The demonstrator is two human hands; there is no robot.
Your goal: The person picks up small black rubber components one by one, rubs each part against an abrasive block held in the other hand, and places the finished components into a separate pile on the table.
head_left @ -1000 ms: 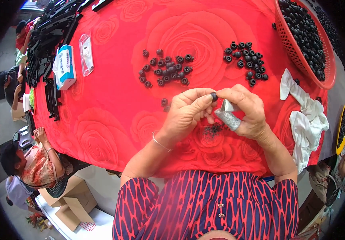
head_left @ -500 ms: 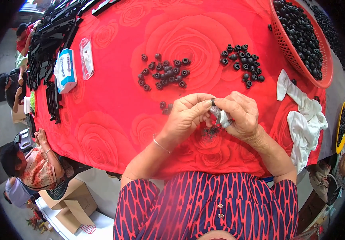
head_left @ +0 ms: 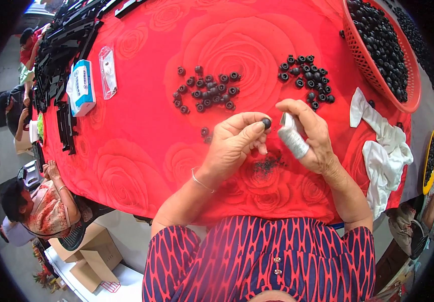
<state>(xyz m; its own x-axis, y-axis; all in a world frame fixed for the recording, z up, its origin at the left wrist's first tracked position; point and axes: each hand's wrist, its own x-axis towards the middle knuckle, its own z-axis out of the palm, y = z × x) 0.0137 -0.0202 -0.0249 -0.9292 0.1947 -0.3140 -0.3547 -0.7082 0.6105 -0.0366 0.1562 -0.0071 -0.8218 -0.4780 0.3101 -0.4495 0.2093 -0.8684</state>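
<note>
1. Left hand has a small round black piece pinched between thumb and index finger, up over the near part of the table.
2. Right hand is just beside it, not touching the piece. Index finger's lifted away from the thumb, which has a silvery wrap around it. There's a pale bit by that wrap too, but honestly can't tell if it's gripped.
3. Below the hands, a scatter of black crumbs on the red rose-print cloth.
4. Past the hands, two loose groups of similar pieces: left group and right group, well apart.
5. Far right, a red basket loaded with more of them, white fabric lying crumpled nearer the person.
6. Over on the left, a blue-and-white box next to a stack of black parts.
</note>
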